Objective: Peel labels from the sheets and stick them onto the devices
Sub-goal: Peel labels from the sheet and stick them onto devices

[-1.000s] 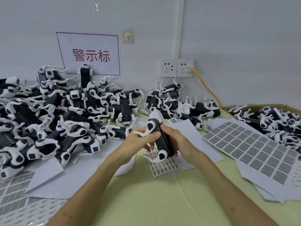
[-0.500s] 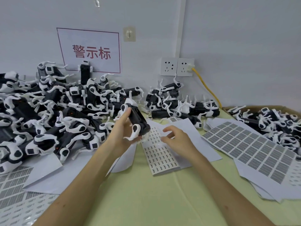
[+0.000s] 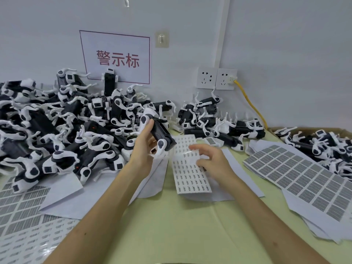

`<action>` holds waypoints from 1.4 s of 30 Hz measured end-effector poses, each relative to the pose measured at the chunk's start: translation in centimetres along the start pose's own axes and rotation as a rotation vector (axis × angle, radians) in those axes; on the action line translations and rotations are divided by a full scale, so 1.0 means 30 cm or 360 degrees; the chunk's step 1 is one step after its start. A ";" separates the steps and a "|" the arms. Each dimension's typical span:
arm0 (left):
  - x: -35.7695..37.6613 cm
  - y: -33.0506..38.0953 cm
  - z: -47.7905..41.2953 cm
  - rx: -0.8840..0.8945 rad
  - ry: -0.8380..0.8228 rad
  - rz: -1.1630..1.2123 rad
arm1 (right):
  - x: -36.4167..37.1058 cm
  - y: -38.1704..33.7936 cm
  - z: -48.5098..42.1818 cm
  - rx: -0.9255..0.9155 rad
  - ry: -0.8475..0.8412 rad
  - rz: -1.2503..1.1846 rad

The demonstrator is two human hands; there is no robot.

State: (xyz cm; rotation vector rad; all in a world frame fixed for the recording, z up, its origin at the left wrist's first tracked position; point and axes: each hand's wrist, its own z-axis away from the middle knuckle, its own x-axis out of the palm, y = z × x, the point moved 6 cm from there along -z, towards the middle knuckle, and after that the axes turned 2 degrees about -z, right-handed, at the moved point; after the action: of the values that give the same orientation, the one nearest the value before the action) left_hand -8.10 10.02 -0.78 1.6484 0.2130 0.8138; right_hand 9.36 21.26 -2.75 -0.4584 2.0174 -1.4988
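Near left corner of table (image 3: 171, 229): grey label sheets (image 3: 21, 206). Centre: small-label sheet (image 3: 190, 180) flat on white paper (image 3: 198, 197). Right hand (image 3: 211, 161) over its far half, fingers loosely bent, tips at sheet. Blurred; cannot tell if label pinched. Left hand (image 3: 143, 147) just beside, fingers wrapped round black-and-white device (image 3: 160, 133), raised, tilted. Right edge: large-label sheet (image 3: 304, 178). Far left: heap of devices (image 3: 66, 130). Far right corner: cardboard box (image 3: 341, 131) holding more.
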 end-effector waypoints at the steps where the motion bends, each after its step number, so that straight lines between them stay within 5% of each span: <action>1: 0.003 -0.003 0.000 -0.0022 -0.0034 0.0009 | -0.016 -0.006 -0.002 -0.0038 0.0077 -0.0025; 11: 0.067 -0.072 0.027 -0.0392 -0.0561 0.0190 | -0.044 -0.038 0.000 -0.0282 0.0280 0.0122; 17: 0.079 -0.101 0.024 -0.0430 -0.0513 0.0282 | -0.039 -0.047 0.004 -0.0465 0.0307 0.0444; 42: 0.102 -0.090 0.066 -0.0421 -0.0667 0.0183 | -0.019 -0.056 0.026 -0.0613 0.0327 0.0412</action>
State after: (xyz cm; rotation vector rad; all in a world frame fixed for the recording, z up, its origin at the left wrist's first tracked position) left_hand -3.84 10.84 -2.12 1.5480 -0.2749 0.5373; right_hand 10.20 20.49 -1.17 -0.1847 2.4329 -1.0391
